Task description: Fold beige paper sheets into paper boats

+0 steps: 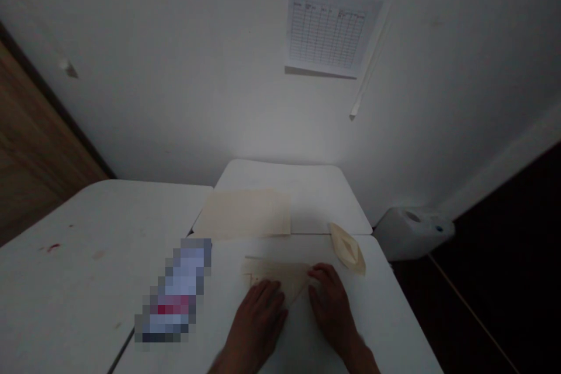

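Note:
A partly folded sheet of cream paper (284, 273) lies on the white table in front of me, with a slanting edge on its right side. My left hand (260, 310) rests on the sheet's lower left part, its fingers laid flat and close together. At the right corner, the curled fingers of my right hand (328, 298) hold the paper, with thumb and forefinger at its edge. A folded cream paper piece (347, 248) with a raised middle lies beyond my right hand. Flat cream paper (248, 213) lies farther back, across the join between two tables.
A blurred-out object (177, 289) lies left of my hands. Another white table (79, 245) adjoins on the left. A printed chart (328, 29) hangs on the wall ahead. A white plastic container (405, 236) stands beyond the table's right edge.

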`<action>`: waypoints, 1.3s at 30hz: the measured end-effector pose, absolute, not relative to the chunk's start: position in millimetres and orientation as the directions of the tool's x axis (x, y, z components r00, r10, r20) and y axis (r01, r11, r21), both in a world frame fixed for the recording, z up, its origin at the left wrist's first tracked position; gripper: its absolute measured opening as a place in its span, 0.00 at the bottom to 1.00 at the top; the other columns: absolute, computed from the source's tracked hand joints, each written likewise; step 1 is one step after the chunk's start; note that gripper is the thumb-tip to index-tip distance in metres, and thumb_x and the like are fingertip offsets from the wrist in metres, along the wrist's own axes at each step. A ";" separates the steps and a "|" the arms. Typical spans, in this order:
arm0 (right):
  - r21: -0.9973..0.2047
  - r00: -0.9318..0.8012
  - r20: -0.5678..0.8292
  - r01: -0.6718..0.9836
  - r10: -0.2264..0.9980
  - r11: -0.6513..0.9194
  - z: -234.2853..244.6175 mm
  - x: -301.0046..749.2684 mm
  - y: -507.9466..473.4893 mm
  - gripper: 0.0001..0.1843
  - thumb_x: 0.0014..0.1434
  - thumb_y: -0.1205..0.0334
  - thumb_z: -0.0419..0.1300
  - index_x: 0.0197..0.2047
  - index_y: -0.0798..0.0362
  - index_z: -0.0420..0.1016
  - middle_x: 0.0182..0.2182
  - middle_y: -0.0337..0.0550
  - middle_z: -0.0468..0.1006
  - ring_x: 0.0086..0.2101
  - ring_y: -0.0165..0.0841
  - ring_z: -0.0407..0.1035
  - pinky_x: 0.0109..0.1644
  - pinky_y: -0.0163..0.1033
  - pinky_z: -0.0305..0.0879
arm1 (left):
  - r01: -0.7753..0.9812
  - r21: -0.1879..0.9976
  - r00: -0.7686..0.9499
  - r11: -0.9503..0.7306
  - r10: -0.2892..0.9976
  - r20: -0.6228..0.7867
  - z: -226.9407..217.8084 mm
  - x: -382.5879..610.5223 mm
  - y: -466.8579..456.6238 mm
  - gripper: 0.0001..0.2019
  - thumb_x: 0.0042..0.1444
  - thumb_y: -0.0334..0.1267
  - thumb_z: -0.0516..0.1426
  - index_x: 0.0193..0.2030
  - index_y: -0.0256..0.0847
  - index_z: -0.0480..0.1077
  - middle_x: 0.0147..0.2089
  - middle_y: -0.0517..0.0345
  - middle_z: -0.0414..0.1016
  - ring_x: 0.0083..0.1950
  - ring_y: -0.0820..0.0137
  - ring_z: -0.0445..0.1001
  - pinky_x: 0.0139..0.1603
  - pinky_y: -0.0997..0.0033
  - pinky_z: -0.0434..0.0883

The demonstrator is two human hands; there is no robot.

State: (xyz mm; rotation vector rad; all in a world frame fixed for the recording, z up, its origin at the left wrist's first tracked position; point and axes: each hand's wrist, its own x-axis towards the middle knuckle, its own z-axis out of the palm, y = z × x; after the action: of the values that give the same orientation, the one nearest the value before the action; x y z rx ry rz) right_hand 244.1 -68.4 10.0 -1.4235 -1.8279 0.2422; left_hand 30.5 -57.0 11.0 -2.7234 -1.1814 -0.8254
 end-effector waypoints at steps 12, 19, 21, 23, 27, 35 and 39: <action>-0.742 -0.030 0.185 0.651 0.982 0.159 31.7 243.9 -41.1 0.18 0.55 0.68 0.56 0.50 0.51 0.74 0.35 0.44 0.77 0.36 0.36 0.72 0.45 0.42 0.68 | 0.690 0.196 0.536 -0.697 0.674 0.508 13.3 28.5 -59.8 0.10 0.60 0.31 0.53 0.45 0.43 0.71 0.51 0.51 0.75 0.52 0.58 0.73 0.50 0.52 0.74; -0.914 0.016 0.079 0.400 0.997 0.066 41.1 239.5 -33.9 0.19 0.52 0.65 0.60 0.49 0.52 0.74 0.32 0.40 0.77 0.27 0.31 0.72 0.32 0.35 0.68 | 0.671 0.176 0.552 -0.720 0.644 0.530 22.9 41.9 -55.7 0.12 0.59 0.32 0.53 0.50 0.40 0.68 0.48 0.48 0.74 0.48 0.58 0.73 0.48 0.55 0.73; -0.927 0.039 0.058 0.374 0.998 0.039 40.2 239.0 -32.7 0.20 0.51 0.65 0.60 0.49 0.53 0.73 0.32 0.40 0.76 0.27 0.31 0.72 0.31 0.35 0.68 | 0.665 0.160 0.569 -0.729 0.634 0.523 25.2 48.6 -52.7 0.11 0.59 0.30 0.52 0.48 0.40 0.69 0.46 0.49 0.74 0.46 0.59 0.73 0.46 0.56 0.73; -0.933 0.046 0.047 0.359 0.998 0.027 38.2 238.6 -32.3 0.21 0.50 0.66 0.61 0.50 0.53 0.73 0.32 0.40 0.75 0.26 0.30 0.72 0.30 0.34 0.68 | 0.663 0.139 0.586 -0.736 0.625 0.517 25.8 54.5 -49.1 0.10 0.60 0.29 0.51 0.45 0.40 0.69 0.44 0.50 0.74 0.44 0.61 0.73 0.44 0.58 0.72; -0.947 0.030 0.040 0.320 0.999 0.028 33.6 238.4 -33.3 0.25 0.48 0.68 0.61 0.52 0.52 0.71 0.32 0.39 0.75 0.25 0.29 0.72 0.28 0.33 0.68 | 0.653 0.150 0.592 -0.742 0.624 0.510 20.8 60.4 -43.2 0.08 0.60 0.27 0.50 0.40 0.40 0.69 0.39 0.52 0.73 0.39 0.64 0.72 0.42 0.60 0.72; -0.895 0.046 0.156 0.430 0.987 0.121 29.8 244.3 -38.4 0.21 0.54 0.65 0.59 0.52 0.51 0.70 0.35 0.41 0.77 0.27 0.30 0.72 0.32 0.35 0.70 | 0.640 0.296 0.545 -0.709 0.690 0.475 16.4 61.9 -37.5 0.09 0.58 0.27 0.53 0.29 0.42 0.69 0.32 0.56 0.71 0.35 0.66 0.70 0.37 0.65 0.70; -0.854 0.170 0.251 0.502 0.953 0.135 24.5 250.6 -52.9 0.15 0.60 0.61 0.56 0.50 0.53 0.71 0.37 0.44 0.77 0.28 0.31 0.72 0.35 0.37 0.70 | 0.649 0.365 0.521 -0.668 0.739 0.427 22.8 64.7 -33.0 0.09 0.57 0.28 0.55 0.27 0.41 0.69 0.33 0.56 0.71 0.36 0.66 0.70 0.36 0.67 0.70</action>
State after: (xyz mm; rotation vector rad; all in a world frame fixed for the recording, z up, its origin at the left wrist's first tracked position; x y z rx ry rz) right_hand 250.6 -52.9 24.5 -1.5017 -1.4663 0.6012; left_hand 64.7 -33.0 22.8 -2.8757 -1.3241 -0.9361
